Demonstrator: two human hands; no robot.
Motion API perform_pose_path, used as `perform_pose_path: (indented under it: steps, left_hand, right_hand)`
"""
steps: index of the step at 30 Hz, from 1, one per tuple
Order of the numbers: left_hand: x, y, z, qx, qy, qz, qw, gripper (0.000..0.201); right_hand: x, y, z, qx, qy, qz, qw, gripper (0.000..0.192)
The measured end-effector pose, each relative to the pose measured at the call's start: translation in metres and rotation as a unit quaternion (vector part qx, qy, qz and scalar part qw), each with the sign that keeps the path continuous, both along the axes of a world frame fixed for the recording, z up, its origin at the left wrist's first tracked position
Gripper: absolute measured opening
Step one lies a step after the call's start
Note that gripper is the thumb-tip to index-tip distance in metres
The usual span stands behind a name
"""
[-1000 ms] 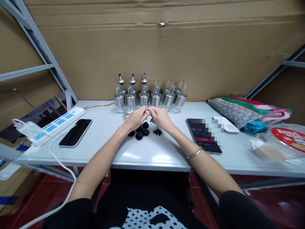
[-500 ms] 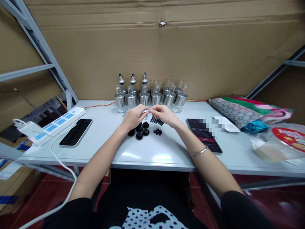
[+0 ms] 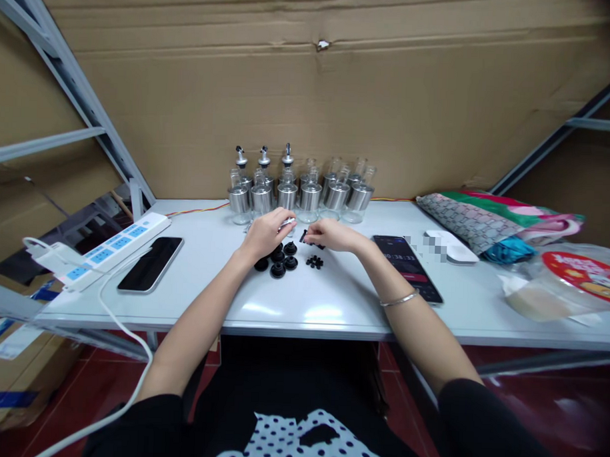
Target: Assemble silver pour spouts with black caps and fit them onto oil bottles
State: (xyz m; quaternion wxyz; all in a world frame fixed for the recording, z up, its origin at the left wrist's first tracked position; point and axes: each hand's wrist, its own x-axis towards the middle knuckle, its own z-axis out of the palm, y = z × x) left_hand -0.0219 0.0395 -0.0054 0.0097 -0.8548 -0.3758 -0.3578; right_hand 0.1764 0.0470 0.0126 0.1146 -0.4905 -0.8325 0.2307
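Observation:
My left hand (image 3: 267, 234) is closed, its fingertips pinching a small silver metal part (image 3: 287, 222) mostly hidden by the fingers. To its right my right hand (image 3: 331, 235) is low over the table with thumb and fingers together, at a group of small black strips (image 3: 303, 236) that it largely covers. Whether one is between the fingertips cannot be made out. Below my left hand lie several round black stoppers (image 3: 278, 269). Just right of them is a small heap of tiny black caps (image 3: 314, 261).
Behind my hands stand several glass bottles with metal sleeves (image 3: 287, 196), some with pourers (image 3: 264, 156). On the left are a power strip (image 3: 104, 251) and a dark phone (image 3: 151, 264). A phone showing a timer (image 3: 408, 272), a patterned bag (image 3: 470, 221) and a plastic tub (image 3: 543, 297) are right.
My right hand has moved away from my left hand, down and toward me, onto the black strips. The left hand still pinches the silver part and has barely moved.

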Motion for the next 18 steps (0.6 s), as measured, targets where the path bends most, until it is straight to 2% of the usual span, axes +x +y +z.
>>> perform_pose_path:
  steps: [3,8,18]
  left_hand:
    - [-0.0002,0.0007,-0.0006,0.002,-0.001,-0.003,1.000,0.016]
    - [-0.0006,0.0003,-0.0002,-0.005,-0.005,-0.003,1.000,0.017]
    - [-0.0006,0.0004,-0.0004,-0.014,-0.009,0.001,1.000,0.018]
  right_hand:
    - [0.0035,-0.0003,-0.0005,-0.022,-0.052,0.009,0.998,0.020]
    - [0.0061,-0.0009,-0.0005,-0.062,-0.084,0.002,0.995,0.022]
    - [0.0065,-0.0025,-0.0014,-0.106,-0.057,-0.001,0.993,0.020]
